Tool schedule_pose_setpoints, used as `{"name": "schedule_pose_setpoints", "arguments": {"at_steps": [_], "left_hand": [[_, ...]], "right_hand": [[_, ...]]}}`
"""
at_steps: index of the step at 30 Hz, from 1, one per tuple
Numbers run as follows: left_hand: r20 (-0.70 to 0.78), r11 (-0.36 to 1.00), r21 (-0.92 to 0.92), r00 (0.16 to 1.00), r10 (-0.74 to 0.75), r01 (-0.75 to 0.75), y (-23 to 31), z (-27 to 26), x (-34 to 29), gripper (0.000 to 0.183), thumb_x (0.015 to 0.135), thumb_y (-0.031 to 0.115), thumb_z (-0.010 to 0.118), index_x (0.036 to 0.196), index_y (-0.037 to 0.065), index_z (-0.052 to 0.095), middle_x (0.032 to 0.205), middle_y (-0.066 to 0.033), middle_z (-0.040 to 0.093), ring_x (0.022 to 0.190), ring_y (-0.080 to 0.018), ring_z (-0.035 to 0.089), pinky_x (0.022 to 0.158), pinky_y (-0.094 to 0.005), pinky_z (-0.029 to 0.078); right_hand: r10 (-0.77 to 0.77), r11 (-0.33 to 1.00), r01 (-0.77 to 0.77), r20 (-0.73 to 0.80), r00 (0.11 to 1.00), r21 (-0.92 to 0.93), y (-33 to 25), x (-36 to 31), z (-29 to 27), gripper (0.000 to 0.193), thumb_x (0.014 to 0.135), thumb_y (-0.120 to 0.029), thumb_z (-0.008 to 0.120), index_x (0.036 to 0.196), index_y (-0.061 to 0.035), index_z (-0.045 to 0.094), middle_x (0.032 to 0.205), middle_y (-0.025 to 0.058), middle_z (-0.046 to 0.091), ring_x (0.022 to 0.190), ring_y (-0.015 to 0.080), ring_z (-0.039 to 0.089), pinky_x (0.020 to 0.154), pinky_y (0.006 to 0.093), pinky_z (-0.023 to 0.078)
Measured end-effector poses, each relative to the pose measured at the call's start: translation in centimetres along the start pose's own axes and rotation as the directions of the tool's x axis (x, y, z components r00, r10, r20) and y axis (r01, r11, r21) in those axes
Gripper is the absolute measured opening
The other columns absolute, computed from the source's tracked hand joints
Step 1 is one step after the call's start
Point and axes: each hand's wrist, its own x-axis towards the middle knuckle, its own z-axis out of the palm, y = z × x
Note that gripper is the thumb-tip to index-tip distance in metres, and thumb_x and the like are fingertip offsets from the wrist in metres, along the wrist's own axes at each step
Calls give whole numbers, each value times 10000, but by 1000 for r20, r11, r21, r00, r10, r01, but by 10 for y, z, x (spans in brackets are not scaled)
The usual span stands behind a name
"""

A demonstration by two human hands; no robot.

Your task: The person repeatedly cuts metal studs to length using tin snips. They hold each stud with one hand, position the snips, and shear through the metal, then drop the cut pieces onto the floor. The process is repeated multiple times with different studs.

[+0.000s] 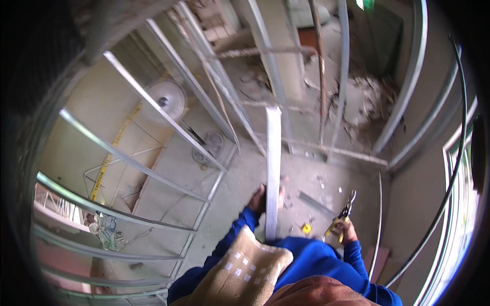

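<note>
A long silvery metal stud [273, 163] stands up in front of me, its near end close to my body. My left hand [259, 200] is wrapped round it low down; fingertips show on its far side. In my right hand [349, 233], out to the right, are tin snips [348, 208] with yellow handles and dark jaws pointing away from me. The snips are apart from the stud. On the floor between the stud and the snips lies a small yellow tape measure [306, 228]. Beyond it lies a short metal strip [316, 204].
Upright metal studs [189, 76] form a frame to the left and ahead. A floor track [352, 153] runs along the far side, with rubble [370, 102] behind it. A white fan [166, 100] and yellow tape [115, 148] are at left. A dark cable [444, 214] hangs by the right window.
</note>
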Motion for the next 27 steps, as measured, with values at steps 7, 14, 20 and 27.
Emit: {"name": "schedule_pose_setpoints", "arguments": {"at_steps": [7,14,20,27], "left_hand": [[-339,998,12,938,69,-68,-98,54,-84,780,1022,704,424,1449,54,470,1032,-121,646,787,-189,642,697,-325,552],[-475,922,370,829,294,-114,-84,73,-135,661,968,396,660,1480,77,390,1189,-154,643,917,-259,692,807,-383,587],[-598,890,370,665,448,-266,-52,74,-168,613,945,355,592,1461,56,450,1309,-168,618,1071,-311,662,883,-458,567],[-586,835,341,597,548,-431,-52,72,-231,586,987,382,593,1472,95,431,1275,-130,604,956,-261,665,802,-420,587]], "right_hand": [[-95,991,125,430,898,-41,-79,49,39,575,702,-28,628,1274,-33,573,1107,103,633,974,246,636,830,378,579],[-657,616,785,590,469,62,-218,15,157,804,689,29,536,1485,-40,452,1287,99,588,1134,225,614,830,363,573],[-944,207,913,317,93,351,-327,-117,244,880,835,76,507,1652,-81,220,1292,165,639,702,61,540,561,203,456],[-849,-471,818,83,-522,332,-431,-286,321,550,1038,-119,629,1537,-43,410,1167,118,707,803,80,617,687,231,504]]}}
